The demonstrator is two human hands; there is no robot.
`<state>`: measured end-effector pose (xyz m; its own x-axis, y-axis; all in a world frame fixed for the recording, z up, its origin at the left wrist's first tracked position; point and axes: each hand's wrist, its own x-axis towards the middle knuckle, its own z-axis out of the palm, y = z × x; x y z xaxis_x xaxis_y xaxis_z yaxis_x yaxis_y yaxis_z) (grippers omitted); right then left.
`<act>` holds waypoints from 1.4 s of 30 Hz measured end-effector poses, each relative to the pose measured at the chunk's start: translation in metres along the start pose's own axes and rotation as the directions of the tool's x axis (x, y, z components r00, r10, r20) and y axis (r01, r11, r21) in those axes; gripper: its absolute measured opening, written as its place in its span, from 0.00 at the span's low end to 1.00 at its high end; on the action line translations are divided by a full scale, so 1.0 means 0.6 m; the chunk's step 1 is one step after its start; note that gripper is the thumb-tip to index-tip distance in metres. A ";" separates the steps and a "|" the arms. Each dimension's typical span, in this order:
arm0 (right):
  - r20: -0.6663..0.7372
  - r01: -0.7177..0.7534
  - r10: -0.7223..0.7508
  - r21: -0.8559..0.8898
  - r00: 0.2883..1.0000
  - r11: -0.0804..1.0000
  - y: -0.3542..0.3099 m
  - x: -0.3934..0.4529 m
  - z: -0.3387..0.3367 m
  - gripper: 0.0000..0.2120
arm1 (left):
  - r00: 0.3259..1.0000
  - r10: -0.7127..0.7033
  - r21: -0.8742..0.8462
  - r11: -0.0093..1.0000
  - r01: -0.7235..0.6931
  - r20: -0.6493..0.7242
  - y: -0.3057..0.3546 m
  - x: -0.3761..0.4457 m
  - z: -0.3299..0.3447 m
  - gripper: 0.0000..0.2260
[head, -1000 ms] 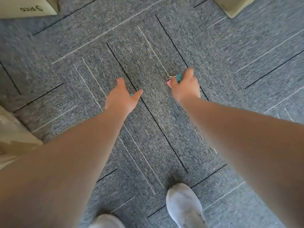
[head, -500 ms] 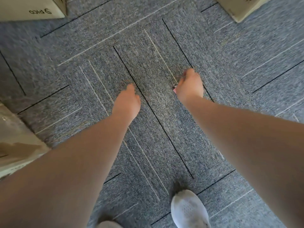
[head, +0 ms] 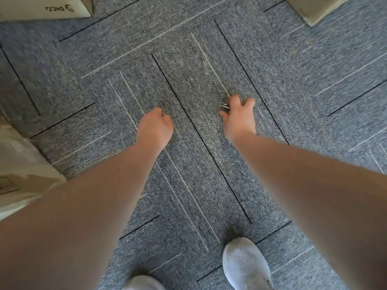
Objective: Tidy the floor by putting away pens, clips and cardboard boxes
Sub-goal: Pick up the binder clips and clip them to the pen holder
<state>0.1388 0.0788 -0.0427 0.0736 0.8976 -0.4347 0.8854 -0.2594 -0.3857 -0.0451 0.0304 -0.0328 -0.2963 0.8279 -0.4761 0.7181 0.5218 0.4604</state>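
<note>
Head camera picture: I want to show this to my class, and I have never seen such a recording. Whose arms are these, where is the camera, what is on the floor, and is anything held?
There is no machine: a person wears one camera on the head, looking down at their own two arms and white shoes. The floor is grey carpet. Cardboard boxes sit at the edges: one top left, one top right, one at the left. The right hand pinches small metal clips in its fingers. The left hand is curled round something small with a bit of metal showing; what it is cannot be told.
</note>
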 end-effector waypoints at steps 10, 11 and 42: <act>-0.033 -0.070 0.071 0.022 0.997 0.997 -0.017 -0.014 -0.019 0.18 | 0.999 -0.035 -0.033 0.999 0.036 0.016 0.004 -0.006 -0.044 0.11; -0.023 -0.057 0.057 0.008 0.998 0.998 -0.024 -0.023 -0.028 0.18 | 0.999 -0.039 -0.044 0.998 0.040 0.018 0.007 -0.012 -0.055 0.11; 0.234 0.836 -0.805 -0.075 0.545 0.544 -1.132 -0.569 -0.650 0.08 | 0.885 -0.210 -0.180 0.973 0.147 -0.414 0.088 -0.464 -1.253 0.14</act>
<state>-0.3089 0.0873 0.6850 -0.7800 0.6149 -0.1167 0.5778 0.6358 -0.5118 -0.3983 -0.0183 0.6874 -0.6744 0.7084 -0.2080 0.5419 0.6663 0.5123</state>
